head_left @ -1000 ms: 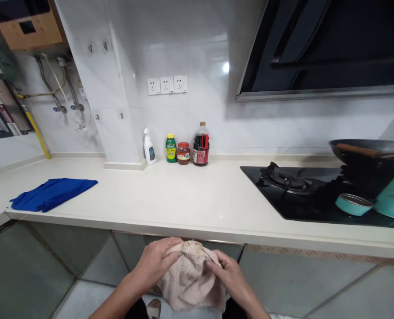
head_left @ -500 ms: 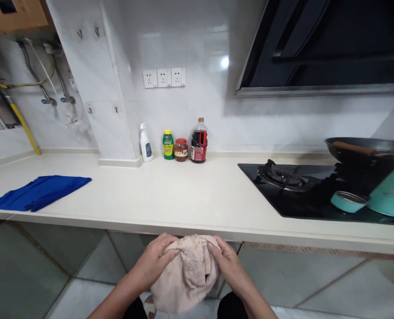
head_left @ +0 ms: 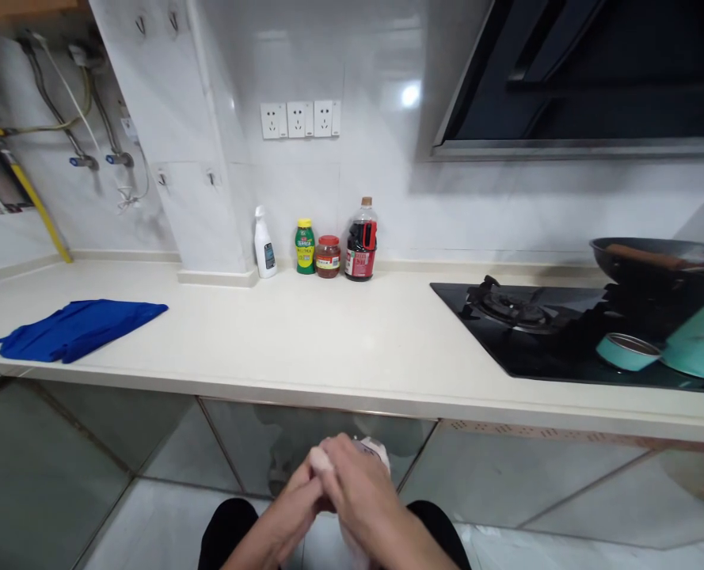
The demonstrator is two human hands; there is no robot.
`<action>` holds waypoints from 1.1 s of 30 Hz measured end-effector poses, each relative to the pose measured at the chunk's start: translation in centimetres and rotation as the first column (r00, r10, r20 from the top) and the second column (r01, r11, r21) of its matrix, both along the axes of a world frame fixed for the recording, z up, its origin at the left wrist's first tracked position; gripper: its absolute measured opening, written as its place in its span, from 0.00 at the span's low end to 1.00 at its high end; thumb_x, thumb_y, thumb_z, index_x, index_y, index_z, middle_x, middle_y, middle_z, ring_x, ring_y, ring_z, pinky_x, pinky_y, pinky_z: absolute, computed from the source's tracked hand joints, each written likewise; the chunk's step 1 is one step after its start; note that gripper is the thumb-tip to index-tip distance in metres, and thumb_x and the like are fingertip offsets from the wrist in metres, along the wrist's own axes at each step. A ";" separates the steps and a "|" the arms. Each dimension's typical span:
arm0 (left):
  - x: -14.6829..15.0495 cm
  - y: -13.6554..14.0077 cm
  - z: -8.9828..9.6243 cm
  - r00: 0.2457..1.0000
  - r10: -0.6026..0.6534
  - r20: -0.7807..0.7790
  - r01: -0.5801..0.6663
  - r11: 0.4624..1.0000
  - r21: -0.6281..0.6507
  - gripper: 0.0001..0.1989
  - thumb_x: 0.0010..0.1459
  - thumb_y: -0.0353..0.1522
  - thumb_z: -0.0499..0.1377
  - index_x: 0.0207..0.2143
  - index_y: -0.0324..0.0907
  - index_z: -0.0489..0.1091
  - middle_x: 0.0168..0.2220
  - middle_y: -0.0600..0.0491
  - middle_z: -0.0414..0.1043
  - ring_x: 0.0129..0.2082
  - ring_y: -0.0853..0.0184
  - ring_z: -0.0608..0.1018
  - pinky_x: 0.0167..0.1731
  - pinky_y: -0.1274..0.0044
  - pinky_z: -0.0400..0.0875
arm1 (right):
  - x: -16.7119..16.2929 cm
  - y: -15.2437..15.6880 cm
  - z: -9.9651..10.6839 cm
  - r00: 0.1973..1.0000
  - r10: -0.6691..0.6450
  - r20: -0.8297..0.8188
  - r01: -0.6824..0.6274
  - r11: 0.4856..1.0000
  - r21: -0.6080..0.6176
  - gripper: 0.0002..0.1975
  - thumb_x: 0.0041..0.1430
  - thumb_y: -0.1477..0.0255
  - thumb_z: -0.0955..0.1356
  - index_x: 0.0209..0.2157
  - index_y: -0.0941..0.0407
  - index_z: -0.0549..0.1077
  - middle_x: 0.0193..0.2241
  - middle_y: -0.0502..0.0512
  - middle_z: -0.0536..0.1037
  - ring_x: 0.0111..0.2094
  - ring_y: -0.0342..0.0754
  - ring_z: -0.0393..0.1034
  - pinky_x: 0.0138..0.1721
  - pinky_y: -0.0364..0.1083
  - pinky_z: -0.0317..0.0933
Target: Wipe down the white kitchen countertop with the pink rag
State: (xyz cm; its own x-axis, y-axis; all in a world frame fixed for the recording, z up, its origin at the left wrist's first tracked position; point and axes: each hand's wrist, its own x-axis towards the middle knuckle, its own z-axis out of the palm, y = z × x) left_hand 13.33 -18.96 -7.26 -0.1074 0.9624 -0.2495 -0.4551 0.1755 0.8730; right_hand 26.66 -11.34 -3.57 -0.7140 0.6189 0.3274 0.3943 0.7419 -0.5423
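Observation:
A pale pink cloth (head_left: 374, 450) is bunched up in front of the counter's front edge, low in the view. My right hand (head_left: 360, 483) is closed over it, with a bit of cloth poking out past the fingers. Pressed against it from the left, my left hand (head_left: 301, 495) is wrapped round the same bundle. Most of the cloth is hidden by my hands. Both hands are below the level of the countertop (head_left: 304, 332), over my knees.
On the counter lies a blue cloth (head_left: 81, 328) at left. Along the wall stand a white spray bottle (head_left: 264, 245), a green bottle (head_left: 305, 249), a red-lidded jar (head_left: 328, 257) and a dark sauce bottle (head_left: 361, 241). Right is a stove (head_left: 511, 348) with a wok (head_left: 654, 257) and a teal container (head_left: 628, 356).
The cloth was spread and hanging between my two hands; now it is gathered into a small bundle. My hands have come together, the right moving left over it. The view has tipped down slightly.

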 end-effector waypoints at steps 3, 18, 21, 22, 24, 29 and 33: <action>0.1 -0.7 -0.6 0.974 0.108 0.199 -0.108 0.994 -0.013 0.30 0.48 0.41 0.73 0.53 0.44 0.75 0.48 0.47 0.80 0.50 0.55 0.79 0.52 0.69 0.70 | 0.5 -2.6 -0.4 0.987 0.142 0.077 -0.138 0.989 -0.054 0.17 0.60 0.74 0.70 0.52 0.52 0.72 0.49 0.56 0.72 0.48 0.56 0.69 0.43 0.47 0.61; -2.4 -1.5 0.7 0.783 0.085 0.617 -0.126 0.992 0.022 0.10 0.57 0.34 0.65 0.37 0.37 0.82 0.40 0.48 0.85 0.50 0.55 0.82 0.62 0.68 0.67 | 4.5 0.9 -4.5 0.918 0.015 -0.397 -0.329 0.587 -0.740 0.30 0.68 0.40 0.63 0.51 0.51 0.72 0.47 0.55 0.74 0.51 0.55 0.67 0.55 0.49 0.61; -2.1 -1.1 1.2 0.801 0.027 0.598 -0.053 0.998 0.025 0.13 0.61 0.36 0.63 0.41 0.36 0.81 0.42 0.46 0.84 0.51 0.54 0.82 0.63 0.67 0.65 | 3.7 0.1 -4.9 0.861 -0.087 -0.501 -0.384 0.536 -0.752 0.27 0.63 0.43 0.71 0.44 0.52 0.72 0.38 0.52 0.73 0.42 0.52 0.67 0.45 0.46 0.63; -2.1 -0.9 1.2 0.807 0.006 0.591 -0.025 0.999 0.024 0.16 0.63 0.38 0.62 0.44 0.35 0.81 0.44 0.44 0.84 0.53 0.53 0.81 0.64 0.66 0.64 | 3.5 -0.1 -5.0 0.843 -0.140 -0.519 -0.367 0.554 -0.747 0.26 0.61 0.44 0.73 0.41 0.53 0.71 0.36 0.50 0.72 0.40 0.51 0.66 0.42 0.44 0.63; -2.2 -0.8 0.7 0.808 -0.025 0.588 0.005 0.999 0.036 0.22 0.65 0.44 0.60 0.50 0.36 0.79 0.49 0.42 0.82 0.57 0.51 0.79 0.66 0.62 0.61 | 3.3 -0.1 -5.1 0.815 -0.234 -0.530 -0.302 0.610 -0.733 0.26 0.60 0.45 0.74 0.38 0.53 0.70 0.33 0.49 0.70 0.36 0.49 0.64 0.38 0.42 0.61; -1.9 -1.2 -2.6 0.845 -0.016 0.534 -0.036 0.996 0.086 0.34 0.61 0.54 0.61 0.64 0.48 0.67 0.63 0.42 0.71 0.66 0.50 0.69 0.67 0.57 0.55 | 3.9 0.9 -4.6 0.790 -0.319 -0.523 -0.130 0.747 -0.652 0.24 0.63 0.45 0.70 0.39 0.53 0.72 0.37 0.53 0.72 0.41 0.52 0.66 0.42 0.44 0.62; -1.1 -1.4 -4.4 0.973 0.079 0.215 -0.108 0.986 0.128 0.49 0.42 0.39 0.78 0.66 0.54 0.64 0.64 0.45 0.69 0.61 0.54 0.73 0.63 0.65 0.62 | 5.4 2.0 -4.2 0.843 -0.271 -0.464 0.030 0.886 -0.463 0.22 0.65 0.47 0.69 0.38 0.53 0.72 0.41 0.56 0.72 0.48 0.56 0.66 0.48 0.47 0.62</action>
State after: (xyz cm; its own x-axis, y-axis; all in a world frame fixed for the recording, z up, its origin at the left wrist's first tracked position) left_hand 12.26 -20.40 -11.68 -0.1582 0.9773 -0.1411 -0.6383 0.0078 0.7697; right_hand 32.10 -9.36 -7.81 -0.4075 0.8651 0.2924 0.0635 0.3462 -0.9360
